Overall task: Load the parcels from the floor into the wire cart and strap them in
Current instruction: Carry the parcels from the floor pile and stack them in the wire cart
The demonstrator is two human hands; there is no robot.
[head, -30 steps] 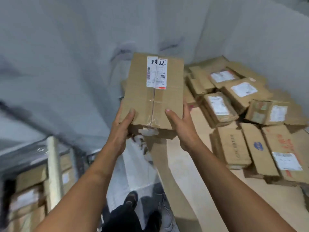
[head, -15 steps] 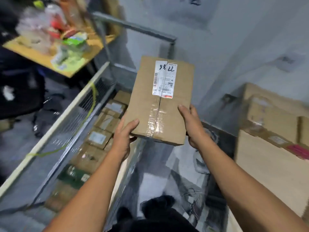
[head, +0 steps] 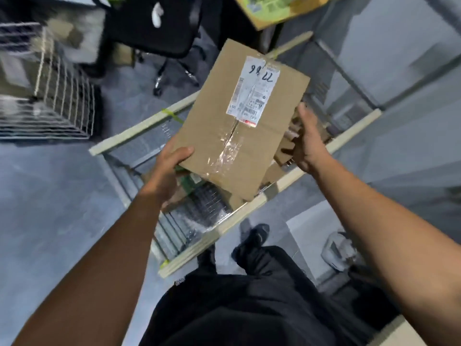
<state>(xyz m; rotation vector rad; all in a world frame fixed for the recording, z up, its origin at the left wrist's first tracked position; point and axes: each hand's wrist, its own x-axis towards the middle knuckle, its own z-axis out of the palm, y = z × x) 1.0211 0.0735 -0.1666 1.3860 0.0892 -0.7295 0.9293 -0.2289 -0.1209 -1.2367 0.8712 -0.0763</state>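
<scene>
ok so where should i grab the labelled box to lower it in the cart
By its two long side edges, one hand from each side, thumbs on top and fingers underneath. The box is broad, flat and tilted, so a one-sided grip would probably let it swing. The left hand pinches its near left corner that way.

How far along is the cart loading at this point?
Done: some parcels already lie in the wire cart. In hand: a labelled parcel held above it, left hand gripping its corner, right hand at its side. Left: setting it down, then strapping; no strap crosses the load.
</scene>
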